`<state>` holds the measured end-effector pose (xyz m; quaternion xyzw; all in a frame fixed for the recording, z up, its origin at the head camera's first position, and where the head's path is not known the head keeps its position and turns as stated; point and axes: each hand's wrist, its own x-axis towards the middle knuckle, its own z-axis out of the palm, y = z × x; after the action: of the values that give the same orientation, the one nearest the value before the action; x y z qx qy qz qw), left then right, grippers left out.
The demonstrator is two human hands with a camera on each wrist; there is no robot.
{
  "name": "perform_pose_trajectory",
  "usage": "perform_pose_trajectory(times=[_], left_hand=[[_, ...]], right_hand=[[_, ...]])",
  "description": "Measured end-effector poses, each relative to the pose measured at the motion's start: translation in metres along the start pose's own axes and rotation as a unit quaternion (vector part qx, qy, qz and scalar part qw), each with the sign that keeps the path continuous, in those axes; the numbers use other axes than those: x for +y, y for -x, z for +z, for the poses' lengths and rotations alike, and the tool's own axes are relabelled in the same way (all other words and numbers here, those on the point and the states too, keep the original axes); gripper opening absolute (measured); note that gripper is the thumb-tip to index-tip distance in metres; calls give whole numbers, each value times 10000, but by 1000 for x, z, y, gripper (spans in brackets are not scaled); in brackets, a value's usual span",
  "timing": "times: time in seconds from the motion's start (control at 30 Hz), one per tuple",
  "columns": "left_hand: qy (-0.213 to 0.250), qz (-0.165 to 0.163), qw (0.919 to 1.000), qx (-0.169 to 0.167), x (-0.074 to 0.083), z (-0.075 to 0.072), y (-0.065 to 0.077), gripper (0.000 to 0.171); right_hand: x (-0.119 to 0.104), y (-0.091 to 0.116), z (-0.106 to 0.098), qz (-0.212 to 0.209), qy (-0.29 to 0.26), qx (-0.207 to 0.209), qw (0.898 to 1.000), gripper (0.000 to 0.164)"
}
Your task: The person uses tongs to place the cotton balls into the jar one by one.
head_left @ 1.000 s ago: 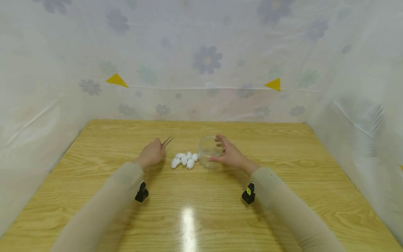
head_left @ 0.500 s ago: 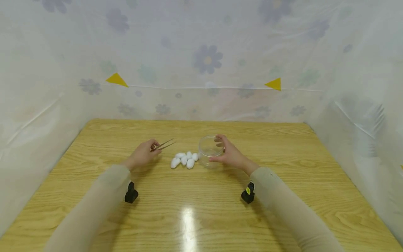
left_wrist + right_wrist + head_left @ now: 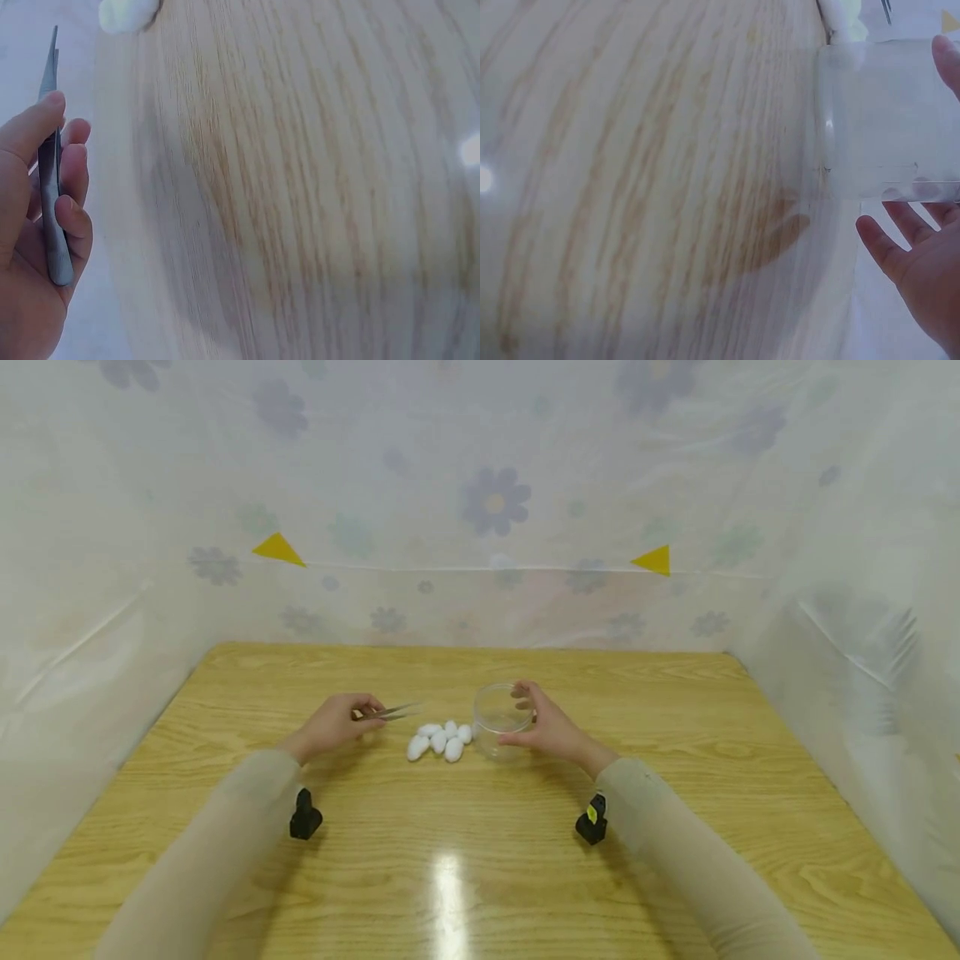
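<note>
My left hand (image 3: 333,722) pinches a pair of metal tweezers (image 3: 393,713), their tips pointing right, above the table left of the white pile. In the left wrist view the thumb presses along the tweezers (image 3: 49,172), and the fingers curl behind them. Several white oval cotton balls (image 3: 453,749) lie grouped on the table in the middle. Just right of them stands a clear round jar (image 3: 487,739), upright with its mouth up. My right hand (image 3: 555,731) grips the jar from its right side, thumb in front and fingers behind.
The wooden table (image 3: 480,827) ends at a pale flowered curtain (image 3: 420,510) at the back, with curtains on both sides too. Each wrist carries a small black camera (image 3: 305,816). A bright reflection shows at the table's front.
The left hand has drawn left and turned, so the tweezers swing from a steep slant to nearly level, pointing right. The right hand, jar and cotton balls stay put.
</note>
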<state>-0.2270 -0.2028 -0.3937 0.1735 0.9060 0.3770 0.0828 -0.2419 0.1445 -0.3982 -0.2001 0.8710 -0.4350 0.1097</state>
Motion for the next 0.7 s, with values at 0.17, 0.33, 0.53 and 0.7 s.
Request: perform_pose_trajectory(times=[0.17,0.33,0.53,0.7], left_hand=[[-67,-48,9997,-220,0,-1,2,24],[-389,-31,9987,-340,-2,2,4,22],[-673,70,9969,-412,-1,6,5,23],[-749,36,9961,-455,3,8,4,22]], right_hand=[[-1,0,-1,-13,12,-29,10000,86],[-1,0,-1,-10,-8,-52,10000,86],[0,1,-1,-11,-16,-63,10000,87],[1,0,-1,-9,0,-39,10000,88]])
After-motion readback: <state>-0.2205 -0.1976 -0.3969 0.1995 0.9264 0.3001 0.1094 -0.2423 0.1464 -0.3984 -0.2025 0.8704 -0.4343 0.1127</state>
